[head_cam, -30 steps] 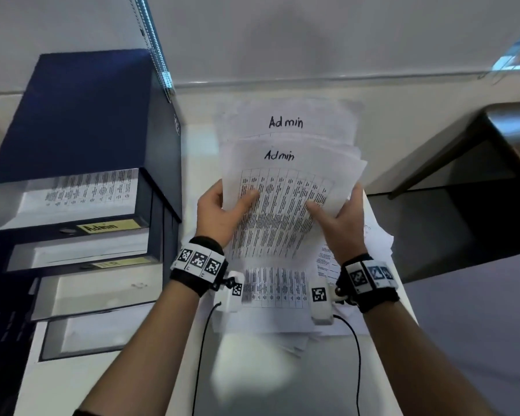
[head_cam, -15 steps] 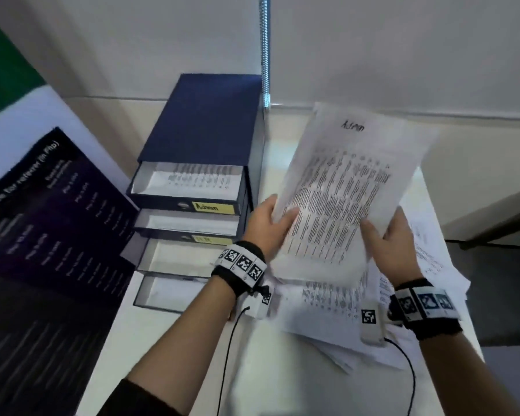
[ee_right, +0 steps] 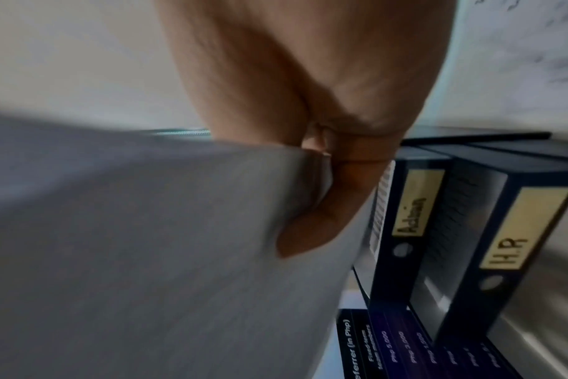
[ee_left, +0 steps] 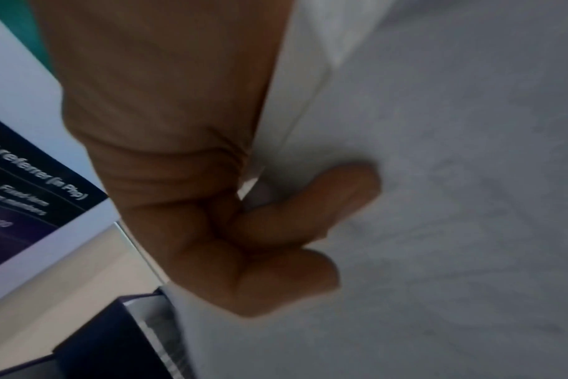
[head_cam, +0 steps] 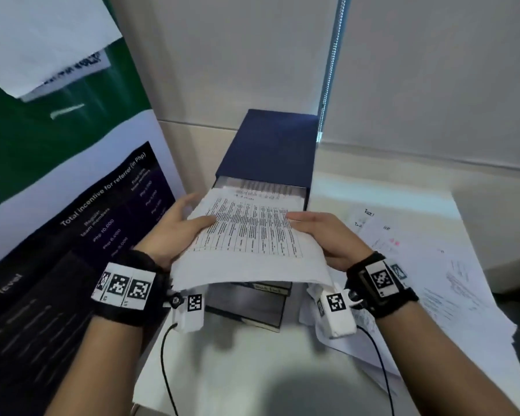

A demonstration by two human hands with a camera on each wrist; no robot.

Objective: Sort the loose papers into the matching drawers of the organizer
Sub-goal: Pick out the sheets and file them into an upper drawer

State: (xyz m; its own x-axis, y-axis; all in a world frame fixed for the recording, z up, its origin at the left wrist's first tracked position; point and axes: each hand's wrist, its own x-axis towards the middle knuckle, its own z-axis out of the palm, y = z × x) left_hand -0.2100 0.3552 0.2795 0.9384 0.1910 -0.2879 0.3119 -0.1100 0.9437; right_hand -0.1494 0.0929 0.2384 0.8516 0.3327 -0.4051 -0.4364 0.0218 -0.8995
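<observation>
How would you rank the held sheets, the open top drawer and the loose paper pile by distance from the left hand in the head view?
1. Held sheets, in its grip.
2. Top drawer, just ahead.
3. Loose paper pile, far right.

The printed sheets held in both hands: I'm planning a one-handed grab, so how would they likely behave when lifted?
The printed sheets are probably floppy: their near edge droops between the left hand and the right hand. They look light, as thumb and fingers alone carry them. One-handed, the free side would likely sag and the sheets might fan apart.
</observation>
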